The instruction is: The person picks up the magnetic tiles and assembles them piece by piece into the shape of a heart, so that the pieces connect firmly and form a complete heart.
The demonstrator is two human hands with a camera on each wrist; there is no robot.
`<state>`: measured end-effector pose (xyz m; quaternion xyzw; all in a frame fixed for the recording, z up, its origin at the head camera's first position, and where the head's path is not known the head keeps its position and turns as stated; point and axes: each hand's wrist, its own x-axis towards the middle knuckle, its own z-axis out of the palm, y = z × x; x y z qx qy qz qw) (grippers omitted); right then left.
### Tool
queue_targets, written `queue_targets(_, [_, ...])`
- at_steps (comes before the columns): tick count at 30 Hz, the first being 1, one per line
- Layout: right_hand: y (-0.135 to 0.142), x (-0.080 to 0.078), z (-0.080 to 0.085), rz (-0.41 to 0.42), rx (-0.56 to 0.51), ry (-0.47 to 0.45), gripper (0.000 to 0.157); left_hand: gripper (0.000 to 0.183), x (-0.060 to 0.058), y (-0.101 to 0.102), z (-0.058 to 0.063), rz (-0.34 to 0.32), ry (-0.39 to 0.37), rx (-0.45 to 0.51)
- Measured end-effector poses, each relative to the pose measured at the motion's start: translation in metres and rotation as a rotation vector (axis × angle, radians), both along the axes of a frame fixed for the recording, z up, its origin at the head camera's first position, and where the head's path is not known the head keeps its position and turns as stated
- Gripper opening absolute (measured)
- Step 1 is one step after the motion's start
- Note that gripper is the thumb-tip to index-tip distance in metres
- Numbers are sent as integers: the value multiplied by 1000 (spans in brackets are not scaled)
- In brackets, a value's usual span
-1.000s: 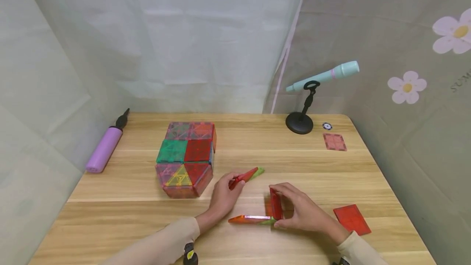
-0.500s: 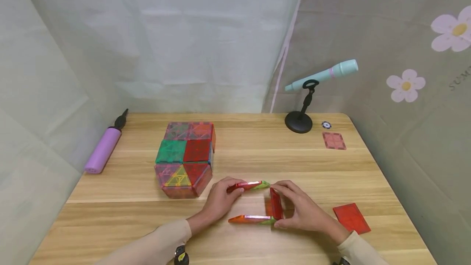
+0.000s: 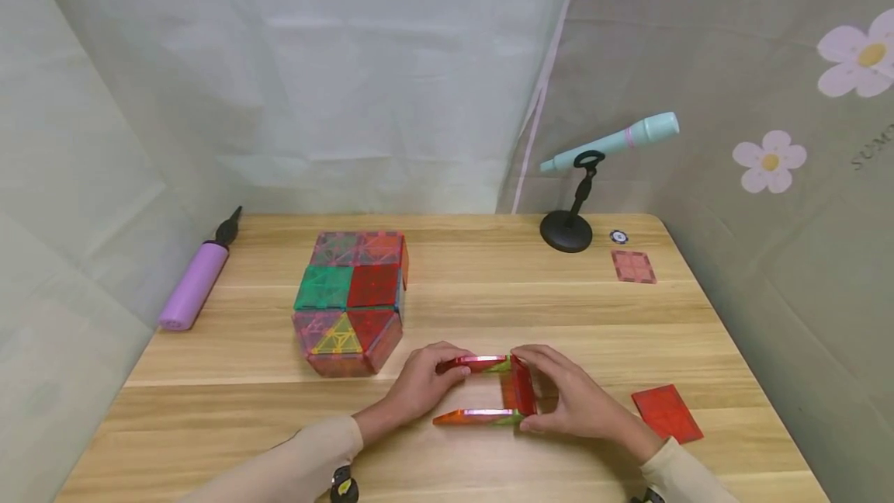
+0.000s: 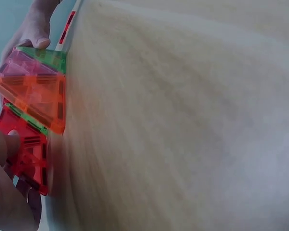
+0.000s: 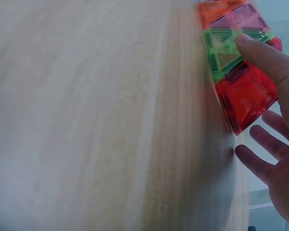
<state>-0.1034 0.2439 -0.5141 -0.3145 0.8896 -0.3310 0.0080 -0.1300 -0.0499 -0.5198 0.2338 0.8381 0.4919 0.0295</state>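
Observation:
Several translucent magnetic tiles stand upright on the table in a U shape. My left hand (image 3: 426, 380) pinches the far panel, red tiles (image 3: 482, 364) with a green piece at the right end, between thumb and fingers. The right hand (image 3: 576, 397) grips the red square tile (image 3: 524, 386) that forms the right side. Its thumb lies on the green triangle tile (image 5: 226, 45) in the right wrist view. The near panel also includes a pink tile (image 4: 26, 65) and an orange triangle tile (image 4: 38, 94) in the left wrist view. The far panel's right end meets the red square.
A block built of coloured magnetic tiles (image 3: 351, 301) stands left of the hands. One red square tile (image 3: 667, 413) lies flat by the right forearm. Farther off are a pink tile (image 3: 634, 266), a chip (image 3: 618, 237), a microphone on a stand (image 3: 567, 231) and a purple hand pump (image 3: 195, 286).
My left hand has brought the red and green panel nearer and turned it parallel to the near panel, its end now against the upright red square. The right hand has stayed in place.

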Motion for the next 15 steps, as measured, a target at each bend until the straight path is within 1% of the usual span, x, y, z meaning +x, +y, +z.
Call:
queue_targets(5, [-1,2,3,1,0,-61,99,19,-3,-1,0,-14,1,-13])
queue_targets(8, [-1,3,4,-4,11,-91,101,21,-4,-1,1,-40,-17,-12])
queue_targets(11, [-1,3,5,-10,23,-99,100,22,-6,0,0,-65,-23,-14])
queue_targets(15, [-1,2,5,-18,26,-92,97,22,-8,1,-2,-74,11,-23])
